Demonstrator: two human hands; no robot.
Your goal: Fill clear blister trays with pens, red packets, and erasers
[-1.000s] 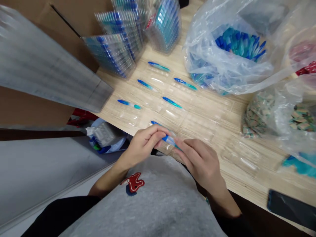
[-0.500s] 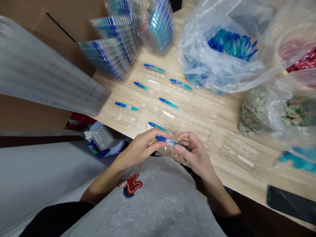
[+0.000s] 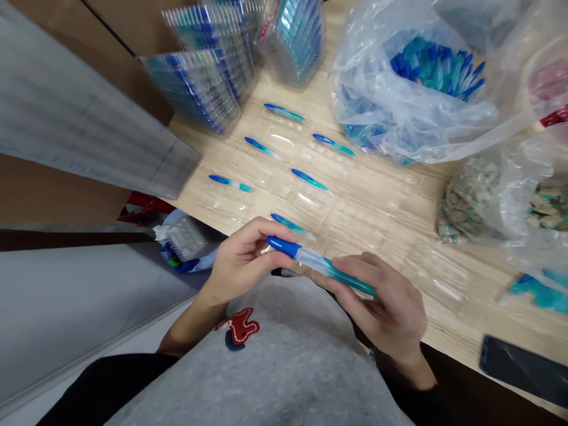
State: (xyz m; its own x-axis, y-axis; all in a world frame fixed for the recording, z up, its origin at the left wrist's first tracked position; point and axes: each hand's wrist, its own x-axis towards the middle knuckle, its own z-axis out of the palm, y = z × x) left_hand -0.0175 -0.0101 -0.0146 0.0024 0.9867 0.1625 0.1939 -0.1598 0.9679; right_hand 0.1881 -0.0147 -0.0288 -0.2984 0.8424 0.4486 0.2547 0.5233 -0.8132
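I hold one pen-shaped piece [image 3: 313, 260] just below the centre of the frame, over the near edge of the desk [image 3: 402, 195]. My left hand [image 3: 237, 260] pinches its dark blue end between thumb and fingers, and my right hand [image 3: 386, 302] grips the teal end the same way. The clear middle shows between them, and the whole piece slants down towards the right of the frame.

Just beyond my left fingers lies another blue-and-teal piece [image 3: 290, 226], nearest of the six that are spread across the upper middle of the frame. Thin clear plastic trays [image 3: 306, 201] lie around and under them, their outlines hard to make out against the wood.

At the upper left of the frame, clear packs [image 3: 190, 89] filled with rows of blue and teal stand on the desk, with another filled pack [image 3: 293, 44] beside them. A translucent bag [image 3: 377, 100] at the upper right holds a heap of similar blue and teal pieces [image 3: 437, 65]. Below it, at the right edge, a clear bag [image 3: 465, 198] contains small tan-and-green bits. A dark phone [image 3: 523, 370] lies at the lower right.
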